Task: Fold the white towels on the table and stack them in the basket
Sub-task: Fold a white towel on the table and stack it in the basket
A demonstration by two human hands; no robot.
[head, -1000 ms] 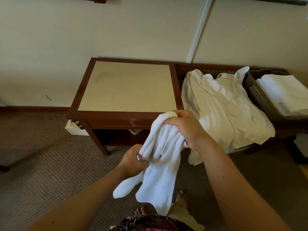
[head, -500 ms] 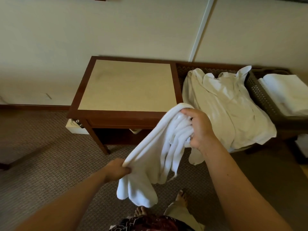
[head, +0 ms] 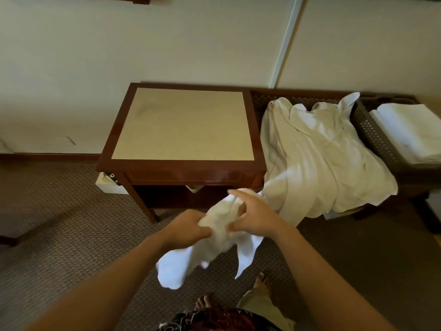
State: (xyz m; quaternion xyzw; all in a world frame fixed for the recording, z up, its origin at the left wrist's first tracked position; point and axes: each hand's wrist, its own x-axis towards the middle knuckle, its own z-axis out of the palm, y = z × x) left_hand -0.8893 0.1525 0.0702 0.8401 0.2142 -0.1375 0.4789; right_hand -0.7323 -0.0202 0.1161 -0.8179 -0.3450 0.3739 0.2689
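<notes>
Bare feet (head: 261, 283) and a dark patterned garment (head: 214, 321) at the bottom edge, over brown carpet (head: 59, 235). Just above, at lower centre of the frame, a crumpled white towel (head: 214, 240) hanging in the air, loose ends drooping toward the feet, blurred at the tips. Left hand (head: 188, 226) closed in a fist on the towel's left side. Right hand (head: 255, 217) on the towel's right side, thumb pinching cloth, index finger stretched out over the top toward upper left; grip of the remaining fingers hard to tell.

Behind the hands, at centre frame, a dark wooden table (head: 181, 170) with a pale square top, bare, and a shelf beneath. A small white box (head: 108, 185) on the carpet by the table's left leg.

To the right of the table, a heap of unfolded white towels (head: 322, 163) spread over a low bench (head: 298, 95), front edge hanging over. Farther right, at the frame's right edge, a dark perforated basket (head: 374, 137) touching the heap, with folded white towels (head: 410, 130) stacked inside.

Cream wall (head: 167, 39) across the top, with a white vertical strip (head: 285, 41) at upper right.
</notes>
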